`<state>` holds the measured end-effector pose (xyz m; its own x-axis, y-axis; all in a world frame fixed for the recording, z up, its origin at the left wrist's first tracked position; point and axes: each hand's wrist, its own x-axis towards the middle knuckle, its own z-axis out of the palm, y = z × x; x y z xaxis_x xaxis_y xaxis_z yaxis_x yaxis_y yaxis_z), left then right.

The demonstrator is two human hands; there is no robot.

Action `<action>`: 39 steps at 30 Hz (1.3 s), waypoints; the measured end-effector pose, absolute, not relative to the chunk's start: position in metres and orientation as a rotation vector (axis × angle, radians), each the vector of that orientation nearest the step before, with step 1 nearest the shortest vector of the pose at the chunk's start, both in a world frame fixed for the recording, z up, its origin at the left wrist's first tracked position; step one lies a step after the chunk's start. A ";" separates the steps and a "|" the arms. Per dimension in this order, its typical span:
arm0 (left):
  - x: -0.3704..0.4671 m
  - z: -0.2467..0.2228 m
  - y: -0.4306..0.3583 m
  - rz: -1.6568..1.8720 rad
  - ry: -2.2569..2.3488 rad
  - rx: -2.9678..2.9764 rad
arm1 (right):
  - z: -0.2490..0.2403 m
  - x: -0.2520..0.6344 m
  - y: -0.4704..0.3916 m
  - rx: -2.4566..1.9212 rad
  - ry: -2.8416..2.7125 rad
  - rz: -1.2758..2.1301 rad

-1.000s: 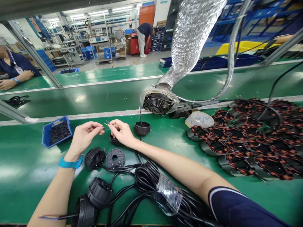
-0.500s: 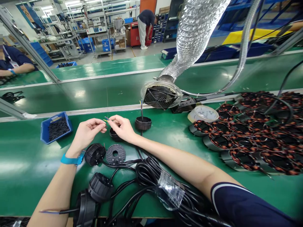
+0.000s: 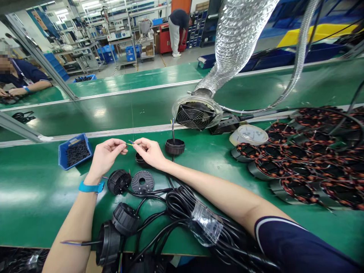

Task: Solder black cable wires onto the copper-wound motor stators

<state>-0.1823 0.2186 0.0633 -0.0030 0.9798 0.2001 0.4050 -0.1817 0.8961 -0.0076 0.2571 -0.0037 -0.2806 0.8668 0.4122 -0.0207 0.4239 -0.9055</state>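
My right hand (image 3: 150,152) pinches thin yellow and blue wires (image 3: 130,143) above a round black cap (image 3: 141,160) that it partly hides. Facing it, my left hand (image 3: 109,154) is closed, thumb against fingertips, at the tips of those wires. Something small and dark shows at its fingertips, too small to name. A second upright black cap (image 3: 174,147) stands just right of my right hand, with a cable and bare wire ends rising from it. Below the hands lie a flat grey-black disc (image 3: 142,182) with a centre hole and another black cap (image 3: 119,181).
Left of my hands sits a blue bin (image 3: 75,151) of short black pieces. Coiled black cables (image 3: 182,206) and more caps (image 3: 126,219) fill the front. A fan (image 3: 195,116) on a foil duct stands behind; copper-wound stators (image 3: 295,167) crowd the right. Co-workers are beyond.
The view has shifted slightly, moving the scene a little to the right. Both hands stay together at the wires, and the yellow wire end now shows more plainly between them.
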 end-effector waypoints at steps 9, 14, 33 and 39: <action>-0.183 0.063 0.218 1.134 1.455 1.683 | -0.005 -0.008 0.258 -0.759 -1.669 0.989; -0.187 0.064 0.219 1.152 1.474 1.693 | -0.005 -0.008 0.258 -0.746 -1.670 0.988; -0.190 0.060 0.219 1.048 1.531 1.923 | -0.001 -0.007 0.256 -0.763 -1.698 0.940; -0.185 0.054 0.220 0.990 1.440 1.756 | -0.001 -0.008 0.255 -0.752 -1.712 0.940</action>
<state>-0.1849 0.2202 0.0538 0.1108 0.9827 0.1481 0.4899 -0.1836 0.8522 -0.0082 0.2549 -0.0015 -0.3055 0.8298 0.4671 0.0511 0.5041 -0.8621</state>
